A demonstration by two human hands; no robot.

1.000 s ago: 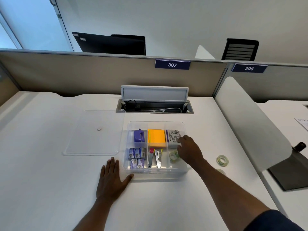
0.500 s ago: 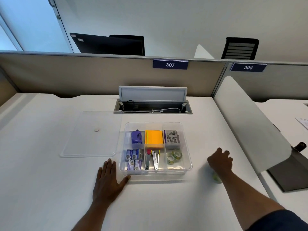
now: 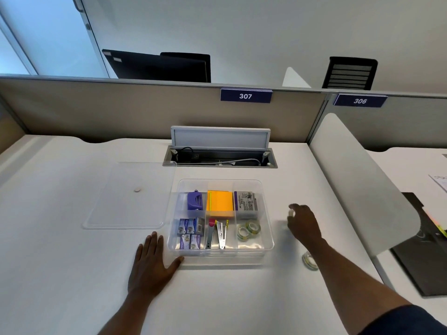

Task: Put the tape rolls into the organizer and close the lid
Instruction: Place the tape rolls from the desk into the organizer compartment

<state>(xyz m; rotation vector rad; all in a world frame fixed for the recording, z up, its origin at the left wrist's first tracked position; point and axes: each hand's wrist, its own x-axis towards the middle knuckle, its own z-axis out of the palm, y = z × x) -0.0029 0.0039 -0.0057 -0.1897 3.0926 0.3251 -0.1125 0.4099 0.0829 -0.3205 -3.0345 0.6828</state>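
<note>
The clear organizer (image 3: 267,247) stands open mid-desk. Two tape rolls (image 3: 249,229) lie in its front right compartment. Its clear lid (image 3: 130,197) lies flat on the desk to the left. My right hand (image 3: 302,222) hovers just right of the organizer, fingers closed on a small clear tape roll (image 3: 291,213) that is blurred. Another tape roll (image 3: 309,261) sits on the desk nearer to me, partly hidden by my forearm. My left hand (image 3: 152,264) lies flat on the desk with fingers spread, thumb against the organizer's front left corner.
The other compartments hold a purple item, orange sticky notes (image 3: 219,206), a grey box, small boxes and metal tools. An open cable tray (image 3: 220,158) lies behind the organizer. A white divider panel (image 3: 358,189) bounds the desk on the right.
My right hand left the organizer, reached right to the rolls on the desk, and now comes back toward the organizer holding one. The left hand stayed put.
</note>
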